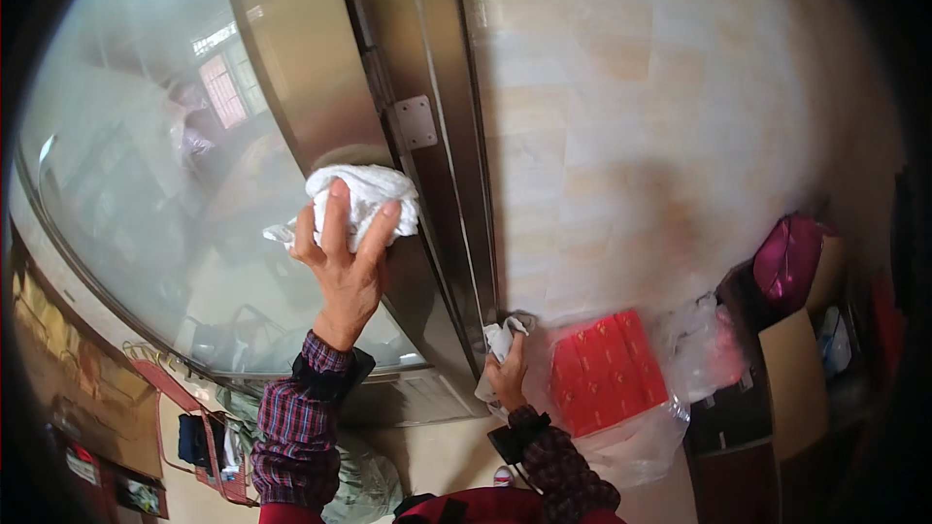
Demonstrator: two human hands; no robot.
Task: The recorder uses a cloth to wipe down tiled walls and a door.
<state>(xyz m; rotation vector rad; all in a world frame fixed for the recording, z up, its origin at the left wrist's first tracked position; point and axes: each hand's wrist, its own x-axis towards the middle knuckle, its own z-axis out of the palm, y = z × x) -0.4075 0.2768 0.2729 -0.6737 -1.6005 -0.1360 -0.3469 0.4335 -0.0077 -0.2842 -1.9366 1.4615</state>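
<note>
My left hand (348, 269) presses a bunched white cloth (364, 196) flat against the brushed-metal frame (309, 51) of a glass door. The fingers spread over the cloth, which overlaps the inner edge of the frame beside the glass pane (240, 233). Lower and to the right, my right hand (510, 371) grips a smaller white cloth (501, 338) by the foot of the metal door jamb (466, 247). Whether that cloth touches the jamb is hard to tell. A pale hinge plate (416, 121) sits on the jamb above the left hand.
Right of the jamb rises a tiled wall (582, 124). At its foot lie a red patterned box (608, 371), clear plastic bags (633, 451), a cardboard flap (794, 378) and a shiny purple bag (790, 262). A red metal rack (175, 386) and a bulging wrapped sack (364, 473) stand lower left.
</note>
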